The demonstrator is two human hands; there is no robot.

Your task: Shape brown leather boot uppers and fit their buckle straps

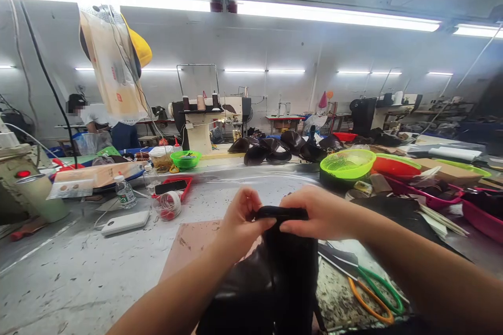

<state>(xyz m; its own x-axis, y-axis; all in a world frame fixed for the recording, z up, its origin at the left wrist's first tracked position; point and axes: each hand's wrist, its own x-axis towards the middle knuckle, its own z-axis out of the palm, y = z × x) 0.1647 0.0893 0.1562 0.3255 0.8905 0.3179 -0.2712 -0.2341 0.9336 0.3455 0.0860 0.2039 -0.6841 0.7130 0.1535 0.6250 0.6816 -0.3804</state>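
Note:
A black leather boot upper (294, 277) stands in front of me, its top edge pinched between both hands. My left hand (241, 225) is closed on the left end of that edge, thumb in front and fingers curled behind. On the other end, my right hand (318, 213) grips the edge the same way. The lower part of the leather spreads to the left and runs out of view at the bottom. Beneath it lies a pinkish board (186, 248). Scissors (341, 260) with one green and one orange handle rest at the right, below my right forearm.
At the left lie a white power bank (126, 223), a water bottle (124, 192) and a red tray (187, 187). Green baskets (348, 163) and magenta baskets (436, 196) stand right. Dark leather pieces (257, 154) lie before a sewing machine (200, 128). Another person (96, 118) sits far left.

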